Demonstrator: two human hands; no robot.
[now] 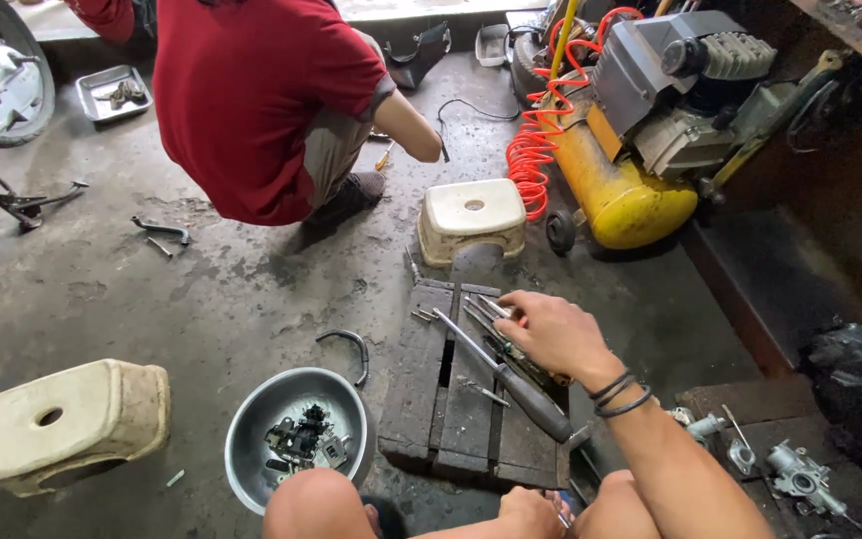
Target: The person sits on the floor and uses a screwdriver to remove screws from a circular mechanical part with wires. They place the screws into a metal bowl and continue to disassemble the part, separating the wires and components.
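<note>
Steel bowl holding small metal parts, right hand over tools

Your right hand: bare, no glove.
Your right wrist: three thin dark bands, stacked close.
Your forearms: bare, no sleeves.
Your left hand: bare.
Your knees: uncovered.

Right hand over tools

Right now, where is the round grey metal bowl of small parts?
In the head view, the round grey metal bowl sits on the concrete floor at lower centre-left, just left of the dark wooden block, right of the cream plastic stool.
</note>
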